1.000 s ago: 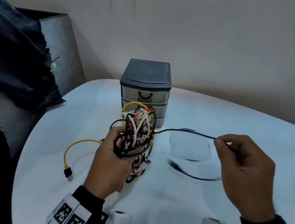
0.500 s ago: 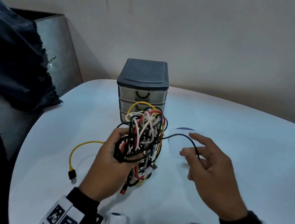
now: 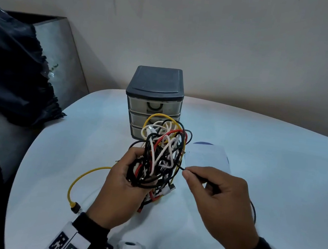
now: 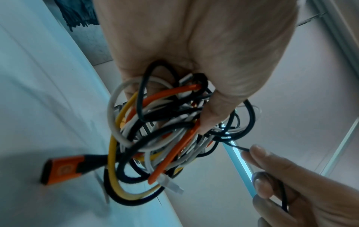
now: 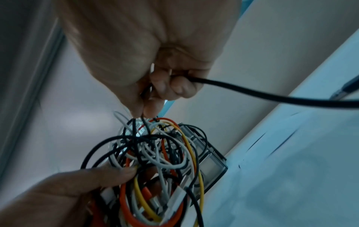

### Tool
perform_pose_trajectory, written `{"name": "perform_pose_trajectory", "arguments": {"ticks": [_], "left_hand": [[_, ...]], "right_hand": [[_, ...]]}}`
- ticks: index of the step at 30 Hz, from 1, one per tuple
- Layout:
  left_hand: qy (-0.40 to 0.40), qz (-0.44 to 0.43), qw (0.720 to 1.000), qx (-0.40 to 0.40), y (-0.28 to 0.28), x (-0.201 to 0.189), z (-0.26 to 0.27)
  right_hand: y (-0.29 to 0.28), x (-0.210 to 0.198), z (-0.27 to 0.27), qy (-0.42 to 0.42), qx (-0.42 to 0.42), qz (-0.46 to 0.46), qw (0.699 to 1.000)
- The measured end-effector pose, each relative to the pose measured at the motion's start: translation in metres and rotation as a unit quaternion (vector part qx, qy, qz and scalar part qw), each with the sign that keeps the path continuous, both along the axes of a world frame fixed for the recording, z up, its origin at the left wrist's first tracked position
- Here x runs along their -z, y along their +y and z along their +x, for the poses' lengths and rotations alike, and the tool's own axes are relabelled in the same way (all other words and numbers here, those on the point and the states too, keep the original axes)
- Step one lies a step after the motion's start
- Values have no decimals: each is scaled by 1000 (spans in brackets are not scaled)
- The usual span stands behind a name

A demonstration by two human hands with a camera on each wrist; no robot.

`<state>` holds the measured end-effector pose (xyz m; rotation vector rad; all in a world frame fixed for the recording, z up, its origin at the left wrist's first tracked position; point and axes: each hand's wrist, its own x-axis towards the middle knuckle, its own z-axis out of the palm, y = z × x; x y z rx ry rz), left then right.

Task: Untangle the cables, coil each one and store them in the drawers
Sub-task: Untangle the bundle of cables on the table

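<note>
The tangle of cables [image 3: 160, 155], black, white, red and yellow strands knotted together, sits bunched in our left hand [image 3: 125, 183], held up above the white surface [image 3: 276, 179] just in front of the drawer unit [image 3: 154, 100]. Our left fingers [image 4: 211, 116] are curled round the bundle, thumb pressing it from one side. A thin black cable [image 3: 181, 167] leads out of the right side of the tangle into our right hand [image 3: 217, 201], where thumb and forefinger pinch it close to the knot; the right wrist view shows the same cable [image 5: 272, 96] passing on through the curled fingers [image 5: 174, 86] and trailing off to the right. A yellow cable [image 3: 82, 178] loops down from the bundle onto the surface at the left, ending in a dark plug [image 3: 75, 209]. An orange connector [image 4: 62, 170] hangs low from the tangle in the left wrist view. The drawer unit stands upright with three translucent drawers, all closed, under a dark lid. A sheet of pale paper [image 3: 206, 156] lies on the surface to the right of the tangle. Dark cloth [image 3: 15, 68] is draped at the far left.
</note>
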<state>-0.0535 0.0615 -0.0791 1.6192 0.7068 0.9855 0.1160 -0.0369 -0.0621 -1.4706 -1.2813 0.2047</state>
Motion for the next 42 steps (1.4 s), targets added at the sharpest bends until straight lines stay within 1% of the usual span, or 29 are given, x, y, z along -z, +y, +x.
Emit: {"name": "perform_pose_trajectory", "arguments": {"ticks": [3, 6, 8, 13, 16, 20, 23, 27, 29, 32, 34, 37, 39, 40, 41, 42], "left_hand": [[-17, -11, 1000, 20, -1, 1, 0], [-35, -38, 998, 40, -3, -1, 2], [-42, -55, 997, 45, -5, -1, 3], [-55, -96, 993, 34, -3, 0, 4], [-64, -102, 992, 36, -3, -2, 3], [-58, -73, 995, 40, -6, -4, 4], [-53, -51, 996, 51, -9, -5, 6], [-39, -53, 996, 68, -13, -8, 9], [-15, -49, 997, 61, -13, -9, 8], [45, -40, 997, 45, -15, -14, 6], [80, -13, 996, 39, -17, -19, 5], [139, 45, 988, 46, -19, -25, 2], [191, 101, 975, 42, -18, -25, -1], [217, 133, 966, 38, -18, -24, -3], [245, 166, 955, 34, -18, -24, -3], [279, 200, 939, 29, -18, -24, -4]], "right_hand": [[3, 5, -2, -51, 28, 20, 998], [4, 6, 1, -61, 55, 40, 996], [4, 4, 2, -57, 56, 46, 996], [-2, -6, -5, 21, -20, 65, 997], [-2, -11, -4, 66, -13, 72, 995], [0, -12, 4, 99, 2, 45, 994], [3, -7, 4, 123, 6, 30, 992], [8, 3, -3, 155, -7, 7, 988], [10, 5, -4, 156, -15, -19, 987], [11, 5, -1, 160, -28, -61, 985], [11, 6, 1, 164, -26, -74, 983], [11, 10, 5, 146, -17, -92, 985], [13, 14, 7, 146, 4, -104, 984], [13, 16, 6, 149, 31, -95, 984], [12, 15, 5, 148, 72, -68, 984], [10, 12, 3, 130, 107, -30, 985]]}}
